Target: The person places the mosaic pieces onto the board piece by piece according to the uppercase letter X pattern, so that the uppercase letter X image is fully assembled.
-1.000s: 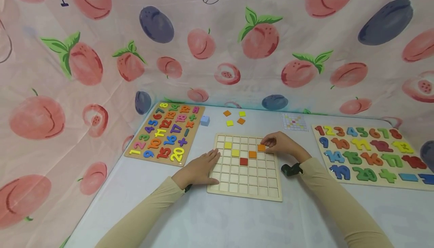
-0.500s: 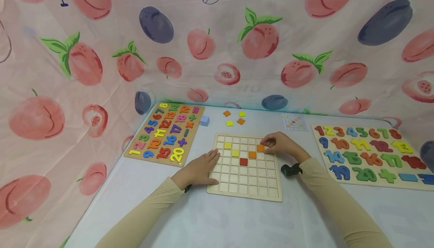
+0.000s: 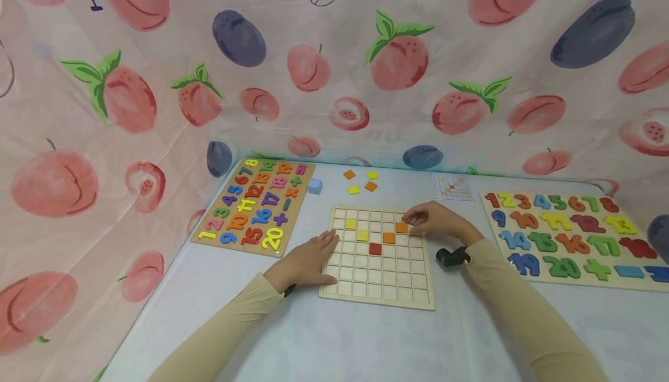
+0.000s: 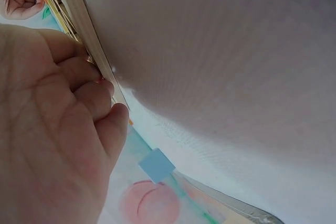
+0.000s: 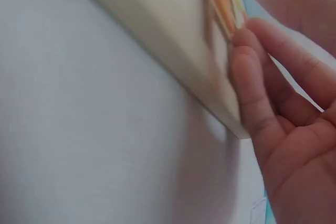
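A square wooden grid board [image 3: 375, 274] lies on the table in the head view. Two yellow tiles [image 3: 362, 235], a red tile [image 3: 375, 249] and two orange tiles [image 3: 389, 238] sit in its cells. My left hand [image 3: 305, 259] rests along the board's left edge with fingers spread. In the left wrist view, that hand's fingertips [image 4: 111, 90] are at the board's side. My right hand [image 3: 431, 219] is at the upper right, its loosely bent fingers beside the outer orange tile [image 3: 400, 228]. The right wrist view shows its fingertips [image 5: 244, 59] at the board's edge, apart from the orange tile [image 5: 221, 1].
Beyond the board lie two loose orange tiles [image 3: 371, 186] and two yellow ones [image 3: 353, 190]. A blue block [image 3: 315, 186] stands by the left number board [image 3: 282, 248]. At the right are a printed grid card [image 3: 452, 187] and another number board [image 3: 502, 260].
My right wrist has shifted slightly right, its fingers still beside the outer orange tile. That tile sits very slightly further left in its cell. The left hand stays in place.
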Action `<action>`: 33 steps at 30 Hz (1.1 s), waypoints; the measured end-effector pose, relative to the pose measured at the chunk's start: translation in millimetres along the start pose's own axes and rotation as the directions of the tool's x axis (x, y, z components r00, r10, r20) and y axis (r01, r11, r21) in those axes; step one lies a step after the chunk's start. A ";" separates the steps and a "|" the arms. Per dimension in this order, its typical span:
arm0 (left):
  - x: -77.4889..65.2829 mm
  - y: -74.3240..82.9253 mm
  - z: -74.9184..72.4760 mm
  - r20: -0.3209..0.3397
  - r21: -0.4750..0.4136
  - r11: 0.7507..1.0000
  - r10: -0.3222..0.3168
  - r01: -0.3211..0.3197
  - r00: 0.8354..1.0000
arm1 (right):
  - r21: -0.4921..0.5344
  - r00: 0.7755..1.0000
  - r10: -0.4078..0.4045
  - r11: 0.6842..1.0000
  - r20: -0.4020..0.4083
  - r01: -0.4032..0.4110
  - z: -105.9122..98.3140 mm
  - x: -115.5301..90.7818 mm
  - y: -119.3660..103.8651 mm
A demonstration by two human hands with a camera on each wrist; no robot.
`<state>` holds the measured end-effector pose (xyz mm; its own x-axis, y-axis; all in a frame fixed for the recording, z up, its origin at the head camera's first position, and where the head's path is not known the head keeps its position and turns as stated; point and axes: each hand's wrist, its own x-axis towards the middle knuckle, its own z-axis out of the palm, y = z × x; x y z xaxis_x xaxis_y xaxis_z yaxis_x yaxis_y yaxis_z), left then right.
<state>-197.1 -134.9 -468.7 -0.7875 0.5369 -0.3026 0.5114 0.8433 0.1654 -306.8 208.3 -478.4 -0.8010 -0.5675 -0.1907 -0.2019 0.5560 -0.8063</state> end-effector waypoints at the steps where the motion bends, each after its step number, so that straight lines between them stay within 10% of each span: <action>1: -0.1 0.2 -0.1 -0.001 0.002 1.000 0.000 0.000 1.000 | -0.001 1.000 0.002 1.000 0.015 -0.002 -1.6 0.6 -0.2; 14: 1.2 -1.4 2.5 0.001 0.007 1.000 0.007 -0.007 1.000 | 0.011 0.983 0.003 1.000 0.182 -0.005 -31.1 25.1 -23.4; 33: -0.6 -0.3 -1.7 0.000 0.004 1.000 0.014 -0.014 1.000 | 0.086 0.996 -0.021 0.996 -0.090 0.029 -21.0 91.2 -39.5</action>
<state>-197.4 -135.4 -467.0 -0.7802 0.5488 -0.3002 0.5240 0.8355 0.1656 -383.8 147.4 -452.2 -0.8440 -0.5223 -0.1222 -0.1762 0.4852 -0.8565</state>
